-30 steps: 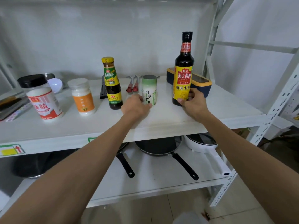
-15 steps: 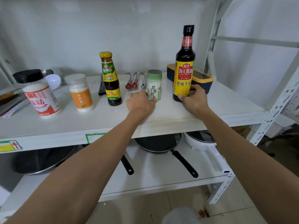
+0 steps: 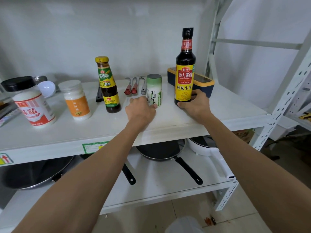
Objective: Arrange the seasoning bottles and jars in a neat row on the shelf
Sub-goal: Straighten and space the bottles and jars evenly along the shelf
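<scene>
Several seasoning containers stand on the white shelf (image 3: 168,121). From the left: a large jar with a black lid and red label (image 3: 32,105), a small jar with an orange label (image 3: 76,100), a dark sauce bottle with a yellow cap (image 3: 108,86), a slim green-and-white jar (image 3: 154,89) and a tall soy sauce bottle (image 3: 185,68). My left hand (image 3: 140,111) grips the base of the green-and-white jar. My right hand (image 3: 195,105) is wrapped around the bottom of the soy sauce bottle. Both stand upright.
Behind the row lie red-handled tools (image 3: 132,86), a black utensil (image 3: 99,95), a white ball-like object (image 3: 48,89) and a blue and yellow box (image 3: 204,81). Pans (image 3: 161,151) and a white pot (image 3: 203,147) sit on the lower shelf. A perforated upright (image 3: 277,115) stands at right.
Both hands have pushed the green-and-white jar and the soy sauce bottle slightly farther back on the shelf, closer in line with the other containers. The camera has also shifted.
</scene>
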